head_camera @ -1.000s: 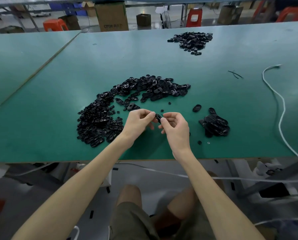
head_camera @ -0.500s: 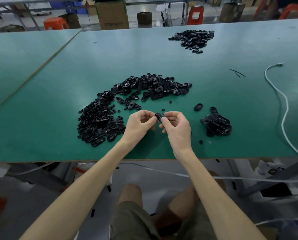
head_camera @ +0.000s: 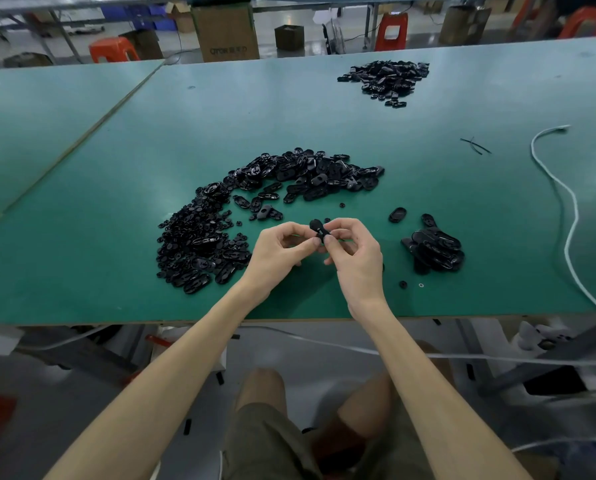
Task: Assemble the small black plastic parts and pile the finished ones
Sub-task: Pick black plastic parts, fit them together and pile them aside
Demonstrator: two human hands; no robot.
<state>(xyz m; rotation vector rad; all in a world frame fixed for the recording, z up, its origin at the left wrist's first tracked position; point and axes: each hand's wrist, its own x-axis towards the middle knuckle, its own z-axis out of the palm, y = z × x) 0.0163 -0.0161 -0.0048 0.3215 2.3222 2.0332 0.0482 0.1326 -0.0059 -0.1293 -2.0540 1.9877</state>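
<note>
Between my two hands sits one small black oval part (head_camera: pixel 317 228), just above the green table (head_camera: pixel 324 133). My left hand (head_camera: pixel 278 252) pinches its lower end with thumb and forefinger. My right hand (head_camera: pixel 353 249) pinches it from the right, fingers curled. A big arc of loose black parts (head_camera: pixel 241 209) lies left of and behind my hands. A small heap of oval black parts (head_camera: pixel 435 249) rests to the right of my right hand.
Another pile of black parts (head_camera: pixel 386 79) lies far back right. A white cable (head_camera: pixel 566 216) snakes along the right side and off the table's front edge. Single parts (head_camera: pixel 397 214) and a tiny ring (head_camera: pixel 421 285) lie near the right heap. Boxes and red stools stand beyond the table.
Both hands have stayed together and risen slightly away from the table's front edge. The black part between them now sticks up more visibly above the fingertips.
</note>
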